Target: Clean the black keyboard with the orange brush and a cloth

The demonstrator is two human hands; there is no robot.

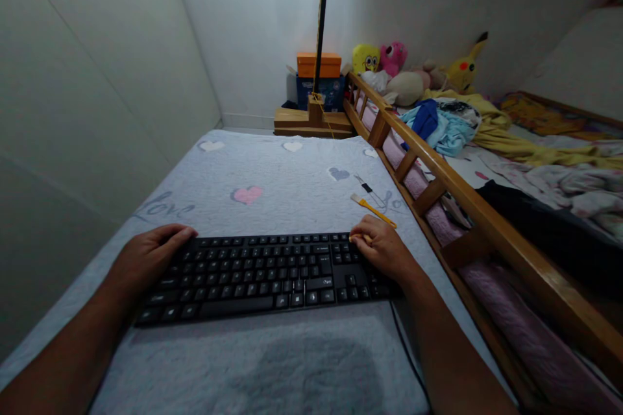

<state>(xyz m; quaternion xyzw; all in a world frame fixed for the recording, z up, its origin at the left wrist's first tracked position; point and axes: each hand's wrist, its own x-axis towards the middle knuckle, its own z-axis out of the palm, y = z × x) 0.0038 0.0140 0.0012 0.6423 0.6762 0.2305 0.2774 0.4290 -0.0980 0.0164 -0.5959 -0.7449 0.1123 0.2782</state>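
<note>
A black keyboard [263,277] lies in front of me on the light bedspread, with its cable running off below its right end. My left hand [148,256] is closed around the keyboard's left end, thumb along the top edge. Over the keyboard's upper right corner, my right hand [379,246] is closed on a small yellowish-tan thing [361,238], mostly hidden by the fingers. Just beyond that hand lies a brush [377,211] with a yellow handle and pale bristles. Behind the brush is a thin metal tool with a black middle [367,189], which looks like tweezers.
A wooden bed rail [428,162] runs along the right side. Past it are clothes [440,126], blankets and plush toys [366,58]. At the far end, an orange box [318,65] sits on a blue one, behind a dark pole [321,26] on a wooden base. A wall [87,110] borders the left.
</note>
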